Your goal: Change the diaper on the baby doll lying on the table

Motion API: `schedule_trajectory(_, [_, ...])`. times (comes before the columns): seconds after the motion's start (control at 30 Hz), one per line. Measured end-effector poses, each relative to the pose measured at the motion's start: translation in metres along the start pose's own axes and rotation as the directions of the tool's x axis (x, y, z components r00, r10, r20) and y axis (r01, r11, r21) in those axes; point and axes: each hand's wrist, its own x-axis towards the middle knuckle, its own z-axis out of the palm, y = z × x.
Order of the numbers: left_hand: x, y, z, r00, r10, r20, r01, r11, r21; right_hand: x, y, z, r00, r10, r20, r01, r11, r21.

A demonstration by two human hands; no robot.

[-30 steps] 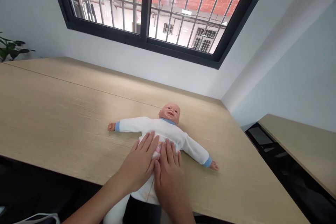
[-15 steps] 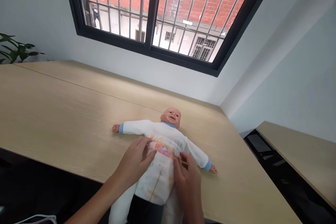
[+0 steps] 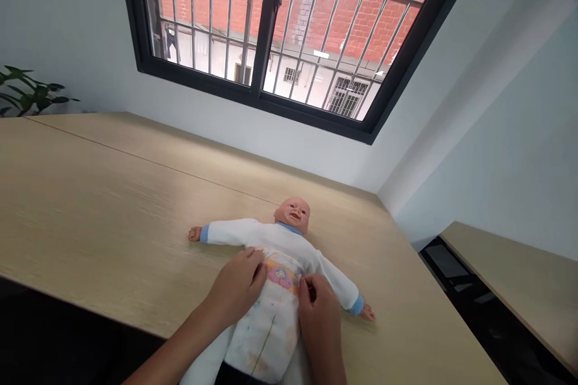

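Observation:
A baby doll (image 3: 289, 234) in a white top with blue cuffs lies face up on the wooden table (image 3: 112, 204), arms spread. A diaper (image 3: 271, 313) with a pink printed waistband covers its belly and hips. My left hand (image 3: 237, 286) rests at the diaper's left waist edge, fingers curled against the band. My right hand (image 3: 318, 310) presses the right waist edge, fingers bent and pinched on it. The doll's legs hang over the near table edge and are mostly hidden.
A barred window (image 3: 280, 36) fills the wall behind the table. A green plant (image 3: 27, 93) stands at the far left. A second desk (image 3: 510, 289) lies to the right across a dark gap (image 3: 451, 264).
My hands, first flat together on the doll's belly, parted to the diaper's two sides, uncovering the printed waistband. The view has tilted a little upward.

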Motion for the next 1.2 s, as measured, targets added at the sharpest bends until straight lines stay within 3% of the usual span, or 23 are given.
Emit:
schedule_trajectory(0.2, [0.002,-0.007,-0.004,1.000,0.011,-0.026,-0.014,0.991,-0.133,0.000,-0.002,-0.003,0.999,0.039,0.016,-0.040,0.995,0.090])
schedule_trajectory(0.4, [0.005,-0.020,0.000,0.997,-0.024,-0.071,0.007,0.974,-0.225,0.004,-0.007,-0.004,0.999,0.044,0.013,-0.044,0.996,0.078])
schedule_trajectory(0.5, [0.005,-0.042,-0.008,0.990,-0.085,-0.112,0.053,0.965,-0.257,0.004,-0.005,-0.010,0.994,0.105,0.014,-0.106,0.984,0.145])
schedule_trajectory(0.6, [0.001,-0.078,-0.025,0.967,-0.169,-0.190,0.147,0.981,-0.125,0.000,0.009,-0.022,0.987,0.159,-0.036,-0.152,0.976,0.157])
schedule_trajectory(0.7, [-0.011,-0.112,-0.041,0.953,-0.264,-0.148,0.268,0.963,0.012,-0.008,0.035,-0.036,0.974,0.207,-0.090,-0.206,0.978,0.022])
schedule_trajectory(0.77, [-0.020,-0.123,-0.048,0.946,-0.306,-0.110,0.314,0.946,0.073,-0.014,0.054,-0.045,0.955,0.273,-0.112,-0.285,0.953,-0.100])
schedule_trajectory(0.83, [-0.028,-0.120,-0.052,0.946,-0.303,-0.113,0.314,0.945,0.095,-0.022,0.065,-0.054,0.935,0.335,-0.117,-0.352,0.920,-0.171])
schedule_trajectory(0.93, [-0.034,-0.092,-0.056,0.963,-0.229,-0.146,0.230,0.973,-0.007,-0.032,0.062,-0.062,0.936,0.334,-0.114,-0.346,0.932,-0.112])
schedule_trajectory(1.1, [-0.023,-0.030,-0.044,0.997,-0.025,-0.069,0.002,0.948,-0.320,-0.025,0.017,-0.048,0.984,0.167,-0.066,-0.147,0.961,0.233])
schedule_trajectory(1.2, [-0.008,-0.017,-0.020,0.999,0.054,-0.006,-0.051,0.888,-0.457,-0.005,-0.011,-0.031,0.993,0.118,0.018,-0.117,0.925,0.362])
